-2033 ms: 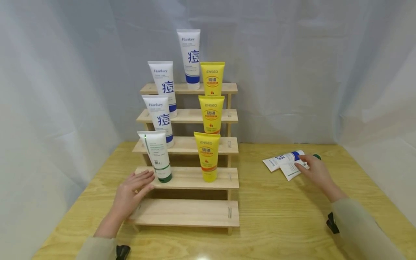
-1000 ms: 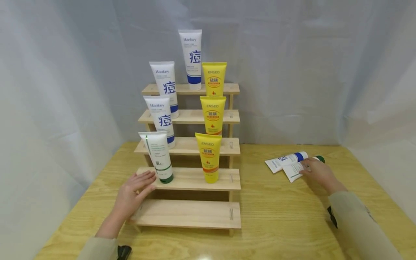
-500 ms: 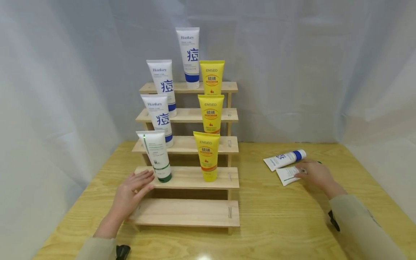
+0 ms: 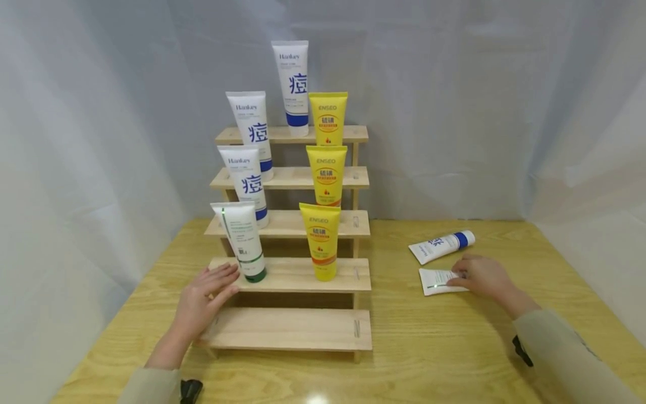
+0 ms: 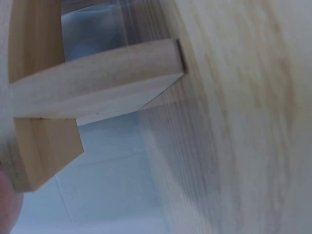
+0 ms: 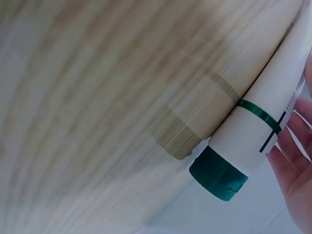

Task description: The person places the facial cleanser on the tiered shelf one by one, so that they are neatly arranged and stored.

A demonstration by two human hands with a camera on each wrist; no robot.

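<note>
My right hand (image 4: 484,278) holds a white squeeze tube with a green cap (image 6: 258,117) low over the table at the right; its flat end (image 4: 433,280) points left, and the hand hides the cap in the head view. Just behind it lies a white tube with a blue band (image 4: 440,247). My left hand (image 4: 204,294) rests its fairly straight fingers at the left end of a wooden tiered stand (image 4: 287,331), beside an upright green-capped tube (image 4: 244,241). In the left wrist view, a bit of skin (image 5: 7,202) shows by the stand's wooden parts (image 5: 97,80).
Three yellow tubes (image 4: 323,241) stand along the right side of the stand. Three white tubes with blue bands (image 4: 291,84) occupy its upper tiers. The wooden table (image 4: 429,348) extends to the right, with pale curtains (image 4: 444,112) behind and at the sides.
The right hand has drawn the green-capped tube forward and left, turning it and separating it from the blue-banded tube it lay against. The left hand keeps its place on the stand.
</note>
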